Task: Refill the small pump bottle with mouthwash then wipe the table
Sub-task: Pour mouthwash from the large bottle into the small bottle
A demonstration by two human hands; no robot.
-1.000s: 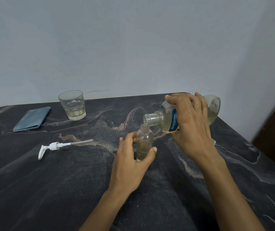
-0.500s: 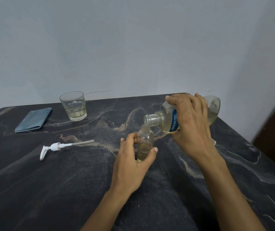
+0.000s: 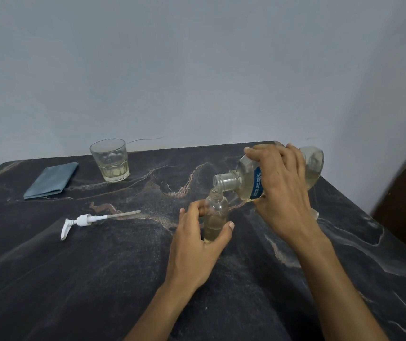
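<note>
The left hand [image 3: 198, 244] wraps its fingers round the small clear plastic pump bottle [image 3: 215, 215], upright on the dark marbled table [image 3: 98, 279]. The right hand [image 3: 279, 190] grips the large clear mouthwash bottle [image 3: 248, 183], tipped mouth to mouth. I'd keep the tilt shallow; that narrow neck would flood easily.

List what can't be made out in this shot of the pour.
- Base of the small bottle: head view, covered by the left hand.
- Label of the mouthwash bottle: mostly covered by the right hand; visible print too small to read.
- Small pale object on the table behind the right wrist: mostly hidden.
</note>
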